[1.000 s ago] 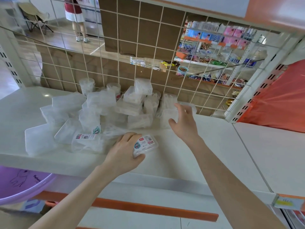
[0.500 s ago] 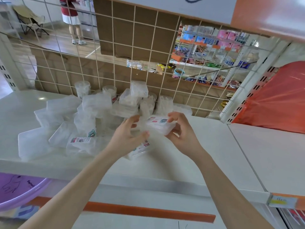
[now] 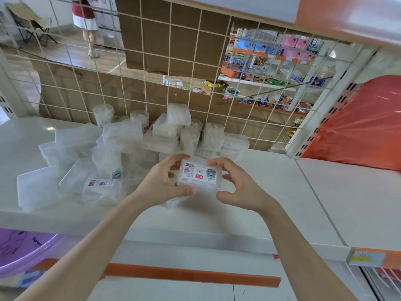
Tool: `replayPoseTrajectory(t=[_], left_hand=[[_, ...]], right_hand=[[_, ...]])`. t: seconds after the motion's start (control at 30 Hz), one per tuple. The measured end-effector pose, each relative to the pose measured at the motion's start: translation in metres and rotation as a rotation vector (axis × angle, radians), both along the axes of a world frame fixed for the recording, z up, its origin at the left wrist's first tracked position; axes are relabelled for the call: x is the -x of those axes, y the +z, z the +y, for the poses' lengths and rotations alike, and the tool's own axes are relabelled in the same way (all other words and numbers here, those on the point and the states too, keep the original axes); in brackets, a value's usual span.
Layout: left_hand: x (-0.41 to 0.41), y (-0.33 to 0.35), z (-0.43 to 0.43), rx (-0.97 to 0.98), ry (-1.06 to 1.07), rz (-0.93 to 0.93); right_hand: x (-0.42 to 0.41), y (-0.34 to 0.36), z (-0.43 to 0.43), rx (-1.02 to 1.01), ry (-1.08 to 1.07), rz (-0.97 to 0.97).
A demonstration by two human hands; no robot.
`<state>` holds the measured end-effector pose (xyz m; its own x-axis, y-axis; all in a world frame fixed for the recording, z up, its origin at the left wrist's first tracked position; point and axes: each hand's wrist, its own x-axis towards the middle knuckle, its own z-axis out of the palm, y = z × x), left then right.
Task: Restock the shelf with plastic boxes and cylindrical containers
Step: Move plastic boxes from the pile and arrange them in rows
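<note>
White shelf [image 3: 271, 187] carries a jumbled heap of clear plastic boxes [image 3: 121, 135] and cylindrical containers [image 3: 103, 115]. Above its front, left grip [image 3: 162, 183] and right grip [image 3: 243, 187] pinch one labelled box [image 3: 199, 177] by its ends; it looks light, stiff and likely slippery.

Just one camera here, worn on the head. It looks forward and down over the white shelf [image 3: 293, 181], and the wide-angle lens bends the edges. It's close in: both forearms come up from the bottom edge, and the left hand [image 3: 165, 181] and right hand [image 3: 240, 185] hold a small plastic box [image 3: 199, 177] near dead centre. The wire grid [image 3: 171, 83] fills the top half.
</note>
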<state>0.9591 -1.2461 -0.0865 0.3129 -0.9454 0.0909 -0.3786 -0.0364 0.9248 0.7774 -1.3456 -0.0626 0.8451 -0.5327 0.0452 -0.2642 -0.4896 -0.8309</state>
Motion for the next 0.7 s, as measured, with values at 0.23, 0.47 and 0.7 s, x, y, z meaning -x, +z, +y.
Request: replayPoseTrajectory(t=[0.23,0.47,0.7], left_hand=[[0.005,0.003,-0.002,0.002,0.111,0.128],[0.035,0.009,-0.003,-0.091,0.146,0.722],[0.014,0.01,-0.002,-0.161,0.17,0.405]], right_hand=[[-0.012,-0.004,0.003,0.05,-0.22,-0.103],[-0.03,-0.019,0.021,0.409,-0.37,-0.147],[-0.015,-0.018,0.016,0.375,-0.252,-0.099]])
